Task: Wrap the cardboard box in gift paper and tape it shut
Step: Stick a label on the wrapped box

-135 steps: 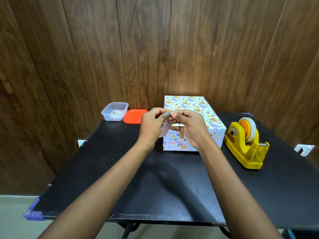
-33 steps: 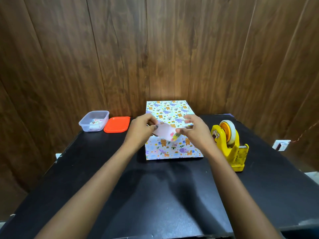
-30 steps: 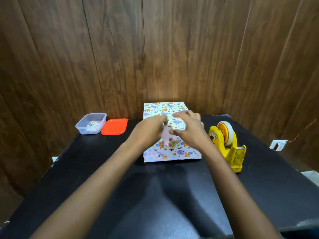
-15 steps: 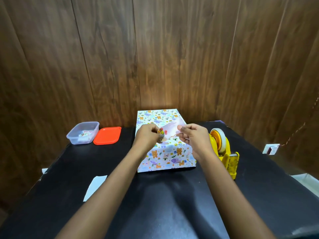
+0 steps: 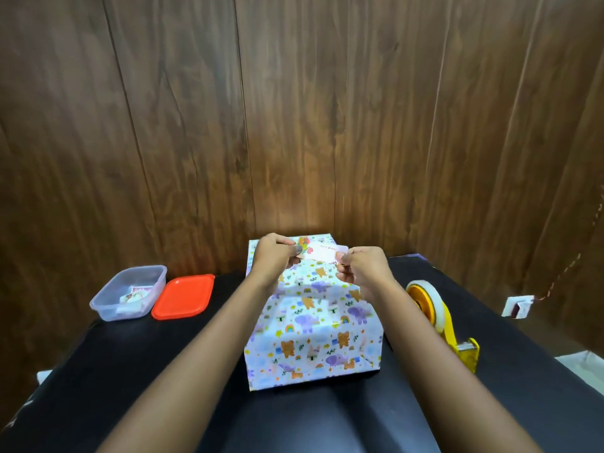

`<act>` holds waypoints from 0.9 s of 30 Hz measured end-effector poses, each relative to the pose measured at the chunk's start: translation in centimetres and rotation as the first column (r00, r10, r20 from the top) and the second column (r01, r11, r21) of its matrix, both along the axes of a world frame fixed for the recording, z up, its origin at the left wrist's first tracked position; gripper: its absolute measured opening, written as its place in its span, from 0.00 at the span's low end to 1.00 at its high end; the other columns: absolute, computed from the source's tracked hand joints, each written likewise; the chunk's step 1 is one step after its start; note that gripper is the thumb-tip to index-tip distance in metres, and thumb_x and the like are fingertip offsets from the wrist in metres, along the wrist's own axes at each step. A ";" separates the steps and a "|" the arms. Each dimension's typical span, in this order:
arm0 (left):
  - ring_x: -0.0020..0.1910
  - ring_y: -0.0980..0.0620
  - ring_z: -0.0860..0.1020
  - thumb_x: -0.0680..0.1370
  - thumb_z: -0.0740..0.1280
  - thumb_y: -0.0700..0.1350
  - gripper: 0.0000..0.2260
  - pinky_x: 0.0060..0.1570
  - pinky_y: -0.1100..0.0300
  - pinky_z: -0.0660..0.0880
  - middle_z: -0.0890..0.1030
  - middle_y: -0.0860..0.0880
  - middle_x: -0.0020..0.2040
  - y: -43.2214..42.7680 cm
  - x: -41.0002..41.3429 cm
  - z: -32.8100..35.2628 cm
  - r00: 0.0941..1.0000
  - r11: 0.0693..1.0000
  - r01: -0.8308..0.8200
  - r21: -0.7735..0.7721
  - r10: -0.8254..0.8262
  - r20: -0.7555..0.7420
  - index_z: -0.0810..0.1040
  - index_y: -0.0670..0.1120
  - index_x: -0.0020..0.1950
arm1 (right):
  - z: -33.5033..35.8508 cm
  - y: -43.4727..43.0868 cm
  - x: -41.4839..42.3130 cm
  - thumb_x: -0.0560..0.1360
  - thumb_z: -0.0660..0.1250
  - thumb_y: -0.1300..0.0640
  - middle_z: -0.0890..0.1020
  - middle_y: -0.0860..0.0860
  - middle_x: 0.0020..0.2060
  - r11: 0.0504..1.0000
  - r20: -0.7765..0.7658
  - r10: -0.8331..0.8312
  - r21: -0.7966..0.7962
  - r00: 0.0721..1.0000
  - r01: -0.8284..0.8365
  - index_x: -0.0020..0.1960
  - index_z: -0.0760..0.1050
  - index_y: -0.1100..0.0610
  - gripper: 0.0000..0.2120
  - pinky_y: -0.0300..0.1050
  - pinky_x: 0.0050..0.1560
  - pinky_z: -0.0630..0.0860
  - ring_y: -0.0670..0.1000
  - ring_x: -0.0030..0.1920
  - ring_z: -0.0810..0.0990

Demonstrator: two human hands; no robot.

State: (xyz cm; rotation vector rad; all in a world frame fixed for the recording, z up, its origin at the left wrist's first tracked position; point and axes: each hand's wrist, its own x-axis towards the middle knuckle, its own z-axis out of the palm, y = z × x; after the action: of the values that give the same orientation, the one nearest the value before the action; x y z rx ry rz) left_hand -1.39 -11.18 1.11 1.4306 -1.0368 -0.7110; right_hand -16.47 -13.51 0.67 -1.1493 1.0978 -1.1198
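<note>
Small pink paper card (image 5: 322, 255) held over the gift-wrapped rectangular box (image 5: 313, 338)

The left hand (image 5: 273, 256) and the right hand (image 5: 362, 269) each pinch one end of it — the box (animal-print paper) stands on the black table (image 5: 130, 371), between a flat orange plastic lid (image 5: 183, 295) and a yellow tape dispenser (image 5: 447, 328).

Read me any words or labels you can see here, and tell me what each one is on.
"Best Wis..." on the card between left hand and right hand: blurred, unsure.
The cards in the tub: too small to read.
The box: pictures only, no words.
</note>
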 end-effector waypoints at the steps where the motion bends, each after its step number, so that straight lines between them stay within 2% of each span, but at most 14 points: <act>1: 0.27 0.55 0.75 0.75 0.66 0.32 0.10 0.26 0.68 0.69 0.76 0.45 0.34 -1.6 0.3 -0.1 0.999 0.999 -0.032 -0.005 0.032 -0.005 0.70 0.45 0.39 | 0.2 -1.3 0.6 0.77 0.60 0.72 0.70 0.55 0.30 1.000 -0.016 -0.020 0.007 1.000 0.020 0.35 0.68 0.63 0.13 0.33 0.20 0.70 0.49 0.28 0.66; 4: 0.28 0.53 0.74 0.73 0.66 0.31 0.12 0.31 0.61 0.69 0.76 0.45 0.33 -7.1 1.4 -0.2 0.996 0.998 -0.070 0.006 0.069 0.047 0.69 0.46 0.38 | 0.6 -6.6 2.5 0.77 0.58 0.73 0.71 0.56 0.30 0.993 -0.108 -0.096 0.059 0.990 0.102 0.35 0.68 0.63 0.13 0.33 0.18 0.66 0.50 0.27 0.66; 6: 0.28 0.52 0.74 0.73 0.65 0.30 0.13 0.30 0.61 0.68 0.75 0.46 0.32 -9.4 2.0 -0.5 0.990 0.997 -0.068 0.027 0.064 0.127 0.69 0.47 0.37 | 0.5 -8.9 3.3 0.74 0.61 0.73 0.75 0.59 0.34 0.986 -0.213 -0.152 0.035 0.965 0.163 0.37 0.70 0.65 0.09 0.37 0.20 0.68 0.51 0.25 0.69; 8: 0.30 0.51 0.74 0.72 0.65 0.30 0.13 0.28 0.62 0.68 0.75 0.46 0.32 -12.2 2.5 -1.1 0.978 0.997 -0.066 0.043 0.056 0.201 0.69 0.47 0.37 | -0.1 -11.6 4.2 0.72 0.62 0.74 0.77 0.61 0.38 0.979 -0.281 -0.199 -0.002 0.939 0.206 0.34 0.69 0.64 0.11 0.40 0.23 0.68 0.52 0.27 0.72; 10: 0.36 0.47 0.76 0.73 0.65 0.31 0.11 0.29 0.62 0.70 0.76 0.46 0.38 -14.4 2.8 -1.9 0.961 0.996 -0.076 0.057 0.058 0.272 0.71 0.47 0.39 | -0.7 -13.5 4.7 0.73 0.63 0.73 0.79 0.61 0.38 0.977 -0.354 -0.206 -0.016 0.912 0.214 0.32 0.68 0.63 0.13 0.41 0.24 0.68 0.53 0.26 0.73; 12: 0.41 0.45 0.78 0.73 0.65 0.31 0.10 0.36 0.57 0.74 0.77 0.45 0.42 -16.0 3.0 -2.7 0.947 0.994 -0.084 0.073 0.057 0.315 0.72 0.46 0.41 | -1.0 -14.7 5.1 0.73 0.64 0.71 0.81 0.61 0.37 0.977 -0.431 -0.202 -0.023 0.879 0.213 0.35 0.72 0.65 0.09 0.41 0.24 0.72 0.53 0.24 0.74; 14: 0.44 0.45 0.79 0.73 0.66 0.32 0.10 0.39 0.56 0.74 0.79 0.44 0.46 -17.4 3.3 -3.5 0.929 0.992 -0.083 0.096 0.042 0.367 0.71 0.46 0.42 | -1.4 -15.9 5.5 0.74 0.65 0.70 0.81 0.61 0.34 0.977 -0.485 -0.197 -0.026 0.852 0.211 0.39 0.75 0.66 0.05 0.40 0.25 0.73 0.53 0.23 0.75; 16: 0.41 0.46 0.77 0.73 0.67 0.32 0.09 0.37 0.58 0.71 0.79 0.42 0.48 -18.4 3.7 -4.0 0.913 0.990 -0.091 0.112 0.038 0.406 0.71 0.46 0.42 | -1.7 -16.8 5.8 0.74 0.65 0.71 0.79 0.60 0.31 0.980 -0.509 -0.175 -0.005 0.843 0.200 0.39 0.75 0.67 0.05 0.41 0.27 0.73 0.53 0.23 0.74; 19: 0.31 0.48 0.74 0.74 0.65 0.32 0.08 0.28 0.62 0.69 0.78 0.42 0.46 -19.2 4.2 -4.2 0.912 0.990 -0.085 0.111 0.033 0.408 0.71 0.45 0.44 | -1.9 -17.6 6.3 0.74 0.64 0.71 0.77 0.58 0.27 0.983 -0.545 -0.152 0.005 0.824 0.184 0.39 0.75 0.67 0.05 0.43 0.32 0.74 0.52 0.24 0.73; 22: 0.31 0.48 0.75 0.76 0.62 0.33 0.07 0.24 0.62 0.68 0.79 0.43 0.48 -19.5 4.2 -4.1 0.892 0.990 -0.085 0.113 0.025 0.451 0.72 0.45 0.47 | -1.8 -18.0 6.6 0.74 0.62 0.71 0.77 0.58 0.29 0.983 -0.612 -0.150 -0.006 0.776 0.185 0.39 0.75 0.65 0.07 0.41 0.29 0.72 0.52 0.24 0.73; 25: 0.40 0.47 0.76 0.75 0.62 0.33 0.08 0.31 0.60 0.70 0.79 0.44 0.50 -19.9 4.1 -4.3 0.847 0.990 -0.092 0.108 0.020 0.531 0.72 0.47 0.47 | -1.8 -18.5 7.0 0.75 0.61 0.71 0.79 0.59 0.33 0.985 -0.639 -0.138 -0.006 0.756 0.175 0.37 0.74 0.64 0.09 0.38 0.23 0.67 0.53 0.23 0.72; 27: 0.47 0.46 0.77 0.75 0.63 0.35 0.08 0.38 0.57 0.70 0.78 0.45 0.52 -19.9 4.0 -4.3 0.772 0.985 -0.110 0.132 0.001 0.636 0.72 0.47 0.49 | -2.0 -18.8 7.2 0.74 0.62 0.71 0.77 0.58 0.30 0.987 -0.659 -0.129 -0.011 0.741 0.162 0.35 0.74 0.64 0.10 0.38 0.24 0.68 0.53 0.23 0.72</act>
State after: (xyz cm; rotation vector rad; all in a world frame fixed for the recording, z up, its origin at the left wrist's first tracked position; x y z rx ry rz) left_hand 2.60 -31.10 -3.16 1.9035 -1.4690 -0.2535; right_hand -9.23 -32.28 -1.37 -1.4935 1.7789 -0.7961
